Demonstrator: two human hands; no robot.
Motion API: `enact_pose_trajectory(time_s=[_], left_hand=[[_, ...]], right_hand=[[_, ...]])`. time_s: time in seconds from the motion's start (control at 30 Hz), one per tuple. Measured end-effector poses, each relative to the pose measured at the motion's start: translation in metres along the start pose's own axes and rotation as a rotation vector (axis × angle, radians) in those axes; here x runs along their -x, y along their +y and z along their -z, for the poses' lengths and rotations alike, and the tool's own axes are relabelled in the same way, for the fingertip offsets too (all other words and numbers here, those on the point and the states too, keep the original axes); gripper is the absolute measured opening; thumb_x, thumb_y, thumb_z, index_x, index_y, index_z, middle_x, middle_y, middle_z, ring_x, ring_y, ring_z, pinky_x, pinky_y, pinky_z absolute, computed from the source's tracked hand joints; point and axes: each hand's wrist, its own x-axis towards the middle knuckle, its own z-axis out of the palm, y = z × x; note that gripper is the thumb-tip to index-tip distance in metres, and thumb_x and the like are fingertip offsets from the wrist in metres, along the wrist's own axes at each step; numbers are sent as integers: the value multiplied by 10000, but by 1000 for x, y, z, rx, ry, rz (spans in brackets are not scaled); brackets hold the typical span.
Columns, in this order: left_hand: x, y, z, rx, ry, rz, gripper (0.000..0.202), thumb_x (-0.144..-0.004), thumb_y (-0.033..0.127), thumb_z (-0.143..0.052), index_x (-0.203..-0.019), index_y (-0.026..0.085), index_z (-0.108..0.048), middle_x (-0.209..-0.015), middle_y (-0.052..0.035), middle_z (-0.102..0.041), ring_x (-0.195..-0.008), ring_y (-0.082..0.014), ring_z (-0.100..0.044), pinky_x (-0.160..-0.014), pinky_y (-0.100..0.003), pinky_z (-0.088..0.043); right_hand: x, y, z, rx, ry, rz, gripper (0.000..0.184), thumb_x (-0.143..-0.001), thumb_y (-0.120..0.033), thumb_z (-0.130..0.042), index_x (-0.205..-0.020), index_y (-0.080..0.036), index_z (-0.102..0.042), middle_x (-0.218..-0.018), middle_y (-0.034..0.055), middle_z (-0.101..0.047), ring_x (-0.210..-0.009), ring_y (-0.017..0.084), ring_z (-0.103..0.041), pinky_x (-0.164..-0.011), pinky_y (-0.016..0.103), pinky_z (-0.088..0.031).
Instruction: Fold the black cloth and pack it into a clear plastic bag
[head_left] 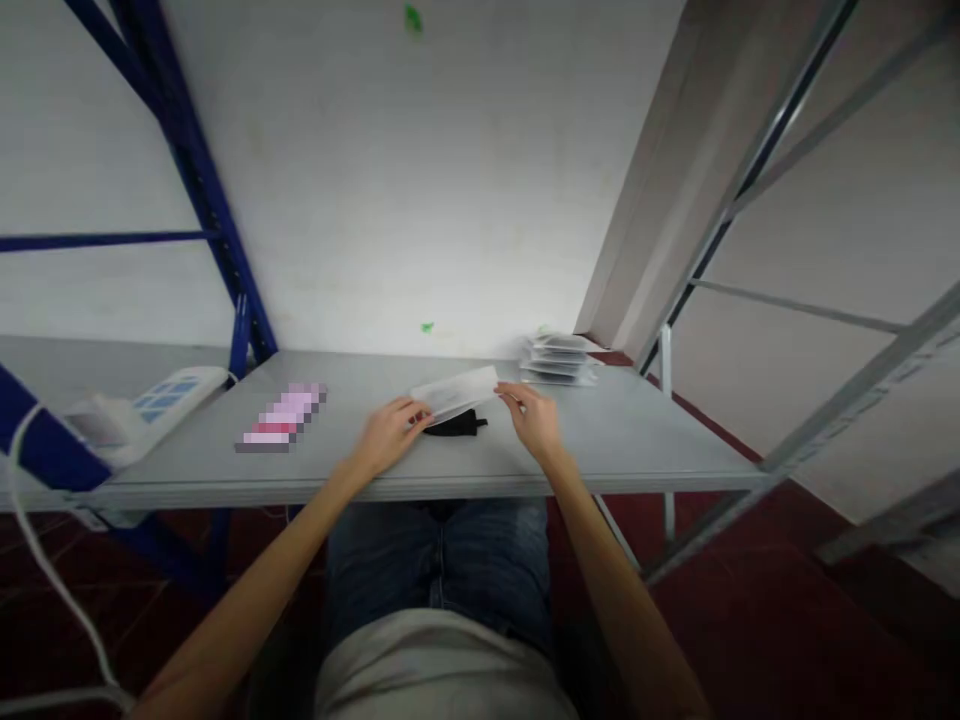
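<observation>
My left hand (390, 432) and my right hand (534, 415) hold a long clear plastic sleeve (456, 392) by its two ends, just above the grey table (637, 440). The left hand pinches the near-left end, the right hand the far-right end. Under the sleeve a small black object (454, 426) lies on the table, between my hands. What it is I cannot make out.
A stack of clear packets (559, 358) sits at the back right by the wall. A pink blurred patch (281, 416) lies at the left. A white power strip (161, 398) with its cable rests on the left shelf. Blue rack posts (217, 230) and grey rack frames (720, 220) flank the table.
</observation>
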Motion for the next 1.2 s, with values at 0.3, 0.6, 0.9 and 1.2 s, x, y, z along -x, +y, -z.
enact_pose_trajectory(time_s=[0.3, 0.6, 0.9, 1.2], left_hand=[[1, 8, 1, -292, 14, -93, 242, -1063, 298, -466, -1099, 220, -693, -1073, -84, -702, -1037, -230, -651, -753, -295, -509], [4, 16, 0, -360, 14, -20, 258, -1076, 254, -415, -1141, 213, -661, -1105, -107, -689, -1026, -238, -657, -698, -294, -497], [4, 16, -2, -396, -14, 38, 269, -1044, 193, -412, -1209, 227, -621, -1142, -125, -656, -1089, -267, -636, -690, -310, -514], [2, 25, 6, -378, 13, 128, 358, -1025, 155, -418, -1311, 252, -609, -1164, -124, -620, -1069, -283, -615, -675, -309, -497]], right_hand=[[5, -48, -18, 183, 12, 125, 294, -1023, -195, -516, -1199, -262, -742, -1123, 81, -731, -1096, 233, -652, -977, 371, -533], [13, -71, -55, 109, -65, 52, 262, -1024, -196, -513, -1135, -238, -747, -1150, 81, -706, -1118, 229, -628, -973, 351, -527], [-1, -93, -59, 257, -226, -32, 287, -1053, -240, -486, -1203, -261, -729, -1181, 98, -673, -1115, 249, -600, -891, 351, -519], [-40, -99, -65, 448, -299, -78, 267, -1042, -331, -524, -1037, -186, -748, -1097, 156, -729, -1138, 334, -567, -932, 461, -441]])
